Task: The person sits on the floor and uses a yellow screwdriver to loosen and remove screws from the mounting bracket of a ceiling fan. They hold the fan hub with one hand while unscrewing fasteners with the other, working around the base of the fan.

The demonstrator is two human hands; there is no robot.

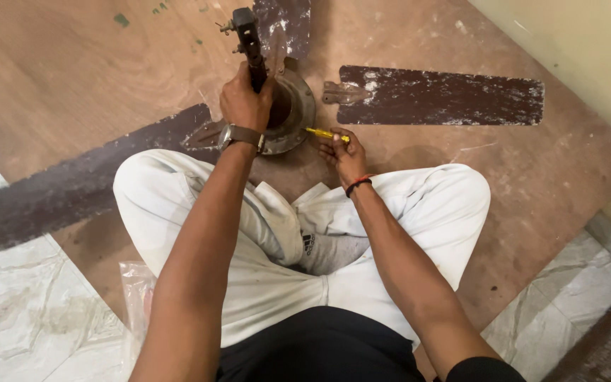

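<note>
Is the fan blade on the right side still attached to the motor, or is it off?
Off. The right blade lies apart from the motor hub, with bare board between them.

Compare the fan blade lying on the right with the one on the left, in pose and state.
The right blade lies detached, its bracket end apart from the fan motor hub; the left blade seems still joined to it. The right blade lies level across the wooden board; the left blade slants down onto the tiled floor. Both are dark, with worn, whitish scuffed paint.

We see a scuffed brown plywood sheet covering most of the frame, pale marble-patterned floor tiles at lower left and lower right, and a cream wall at upper right.
</note>
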